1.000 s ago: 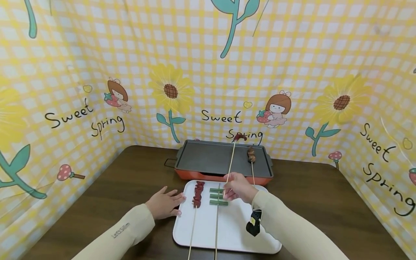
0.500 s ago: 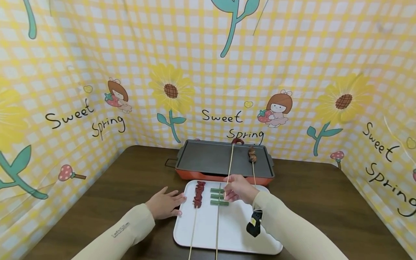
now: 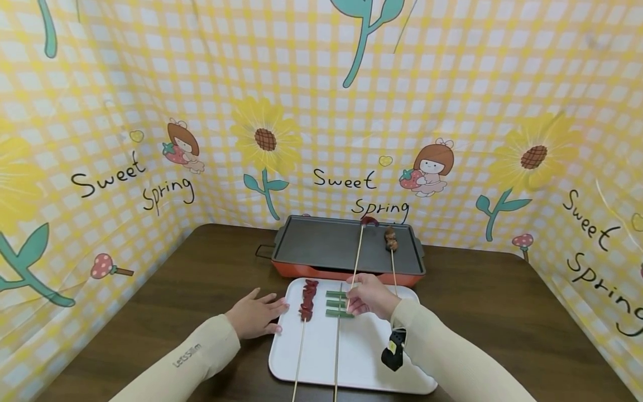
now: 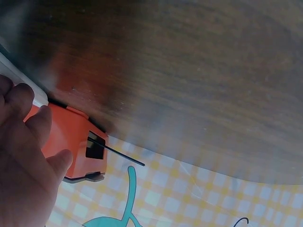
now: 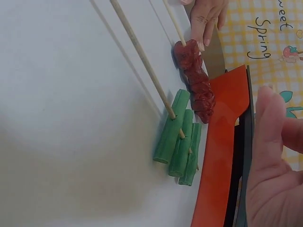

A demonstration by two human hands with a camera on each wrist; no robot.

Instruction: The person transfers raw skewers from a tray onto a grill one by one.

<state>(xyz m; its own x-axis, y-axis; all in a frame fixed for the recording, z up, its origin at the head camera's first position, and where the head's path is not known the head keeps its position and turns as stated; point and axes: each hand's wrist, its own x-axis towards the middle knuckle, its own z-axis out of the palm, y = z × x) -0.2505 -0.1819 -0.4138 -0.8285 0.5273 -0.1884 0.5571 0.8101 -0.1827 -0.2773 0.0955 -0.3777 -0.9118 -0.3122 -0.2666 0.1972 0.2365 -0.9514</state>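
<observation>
My right hand (image 3: pixel 373 297) pinches a thin wooden skewer (image 3: pixel 357 257) with a dark red, curved piece of food (image 3: pixel 370 221) at its tip. That piece overlaps the far rim of the griddle (image 3: pixel 321 243). In the right wrist view, the right hand's thumb and fingers (image 5: pixel 272 165) show, but the held skewer does not. My left hand (image 3: pixel 255 315) rests with spread fingers at the left edge of the white tray (image 3: pixel 374 357). On the tray lie a skewer of red meat-like pieces (image 3: pixel 307 300) and a skewer of green stalk pieces (image 3: pixel 335 304).
A skewer with browned pieces (image 3: pixel 390 239) lies on the griddle's right side, its stick reaching toward the tray. The griddle's orange base (image 4: pixel 71 137) has a wire handle (image 4: pixel 124 156) on the left. A checked cloth (image 3: pixel 321 111) hangs behind the brown table (image 3: pixel 201 279).
My right hand has lowered the skewer slightly, so its red piece has come down from above the griddle's far rim to that rim. The left hand has stayed at the tray's edge.
</observation>
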